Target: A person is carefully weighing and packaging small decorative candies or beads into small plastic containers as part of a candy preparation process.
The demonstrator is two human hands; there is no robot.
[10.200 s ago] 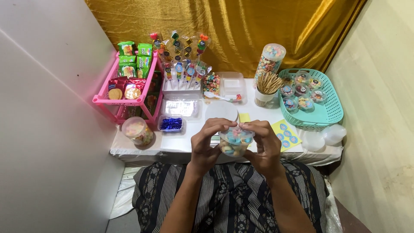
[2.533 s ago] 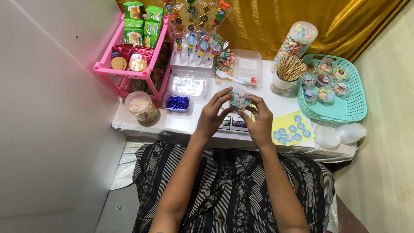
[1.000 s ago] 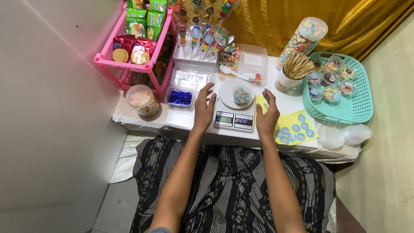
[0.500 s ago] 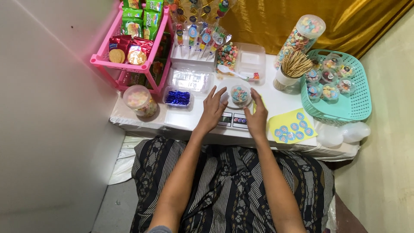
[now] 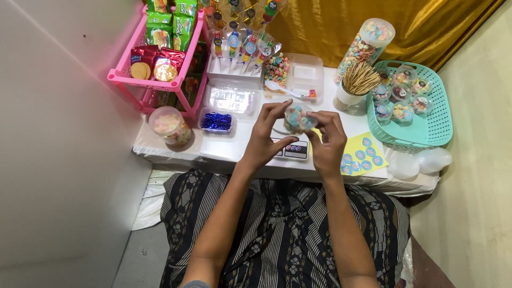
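Small clear round plastic cup (image 5: 297,118) filled with pastel sweets sits at the middle of the frame, pinched between both hands just above a small kitchen scale (image 5: 292,149). Left hand (image 5: 266,137) curls its fingertips against the cup's left side; right hand (image 5: 328,141) closes on its right side. Beside them to the right lies a yellow sheet of round blue stickers (image 5: 362,156), with a teal plastic basket (image 5: 426,133) further right.

Both hands (image 5: 296,138) lifted candy cup (image 5: 297,118) off scale (image 5: 292,150), prob. clear now.
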